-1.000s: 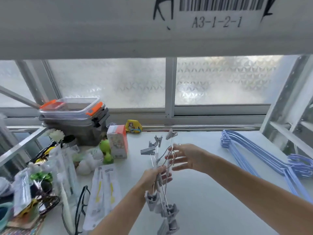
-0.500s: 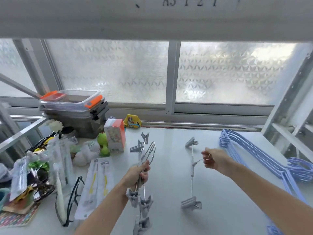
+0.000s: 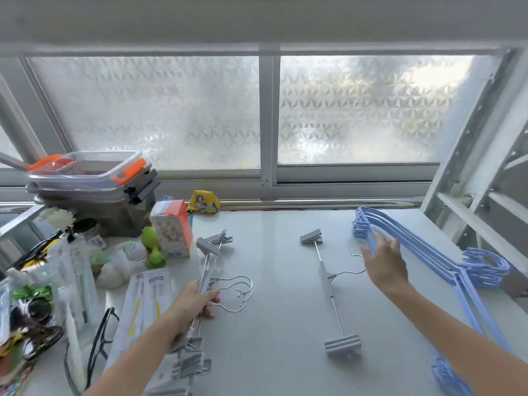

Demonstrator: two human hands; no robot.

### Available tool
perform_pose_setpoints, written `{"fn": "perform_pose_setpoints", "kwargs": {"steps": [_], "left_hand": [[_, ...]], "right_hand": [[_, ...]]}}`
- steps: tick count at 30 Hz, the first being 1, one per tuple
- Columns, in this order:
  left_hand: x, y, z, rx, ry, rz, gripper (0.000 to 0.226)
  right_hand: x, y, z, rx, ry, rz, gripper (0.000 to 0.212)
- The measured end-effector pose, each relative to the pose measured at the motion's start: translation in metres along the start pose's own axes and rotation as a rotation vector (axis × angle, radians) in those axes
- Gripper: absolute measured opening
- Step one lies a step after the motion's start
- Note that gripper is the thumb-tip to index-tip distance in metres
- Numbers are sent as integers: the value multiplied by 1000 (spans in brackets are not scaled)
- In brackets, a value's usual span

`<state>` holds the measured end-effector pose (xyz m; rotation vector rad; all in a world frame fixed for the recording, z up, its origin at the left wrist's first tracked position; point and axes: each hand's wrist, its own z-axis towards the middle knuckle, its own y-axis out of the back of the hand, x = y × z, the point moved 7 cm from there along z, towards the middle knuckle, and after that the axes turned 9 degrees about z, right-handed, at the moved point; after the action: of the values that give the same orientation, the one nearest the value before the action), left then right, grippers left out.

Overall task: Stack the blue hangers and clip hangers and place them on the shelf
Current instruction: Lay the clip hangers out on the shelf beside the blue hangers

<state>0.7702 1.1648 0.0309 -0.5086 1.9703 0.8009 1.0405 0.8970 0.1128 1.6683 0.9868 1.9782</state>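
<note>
**Clip hangers split between hand and shelf**

The left hand (image 3: 194, 304), low and left of centre, is closed around the bars of a bundle of grey clip hangers (image 3: 206, 270); their wire hooks curl out to the right of the fingers, one set of clips fans toward the upper middle, and the other set bunches below the wrist at the bottom edge. The right hand (image 3: 384, 264), right of centre, is spread open with fingers apart and grips nothing; its fingertips reach the near end of the stack of blue hangers (image 3: 423, 252), though whether they touch cannot be told. That stack runs diagonally from upper middle right down to the lower right corner, hooks piled at the right edge.

Between the hands a single clip hanger (image 3: 328, 284) lies flat on the white shelf (image 3: 271, 324), its hook pointing toward the right hand.

At left, a small carton (image 3: 171, 230) shows a barcode; its print is too small to read, as is that on the flat white packets (image 3: 143, 304).
</note>
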Motion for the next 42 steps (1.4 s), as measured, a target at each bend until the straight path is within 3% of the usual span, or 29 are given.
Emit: {"fn": "perform_pose_setpoints", "kwargs": {"steps": [2, 3, 5, 7, 8, 10, 14, 17, 20, 27, 36, 42], "left_hand": [[-4, -15, -6, 41, 6, -99, 14], [-8, -24, -9, 66, 0, -169, 14], [-16, -43, -17, 110, -23, -294, 13], [-23, -57, -24, 141, -51, -364, 12], [-26, -61, -26, 152, -69, -385, 11], [-27, -66, -29, 169, -93, -413, 9], [-23, -66, -33, 190, -76, -413, 10], [-19, -60, -29, 142, -46, -336, 18], [-15, -52, -24, 96, -38, -269, 12], [-12, -53, -21, 88, -28, -208, 9], [-21, -37, -17, -82, -103, -25, 18], [-28, -27, -19, 9, -119, -219, 9]], "right_hand": [[30, 2, -14, -98, 221, 71, 31], [44, -7, -22, -51, 288, 133, 25], [63, -51, -43, 312, 226, 244, 25], [69, -97, -73, 730, 1, 387, 34], [72, -109, -85, 849, -78, 465, 34], [77, -118, -93, 926, -149, 634, 30], [82, -118, -91, 927, -172, 832, 32], [81, -114, -86, 836, -134, 772, 37], [80, -108, -81, 760, -110, 704, 39], [80, -107, -82, 742, -106, 664, 39], [76, -113, -81, 702, -115, 630, 38], [55, -102, -63, 589, -220, 661, 36]]}}
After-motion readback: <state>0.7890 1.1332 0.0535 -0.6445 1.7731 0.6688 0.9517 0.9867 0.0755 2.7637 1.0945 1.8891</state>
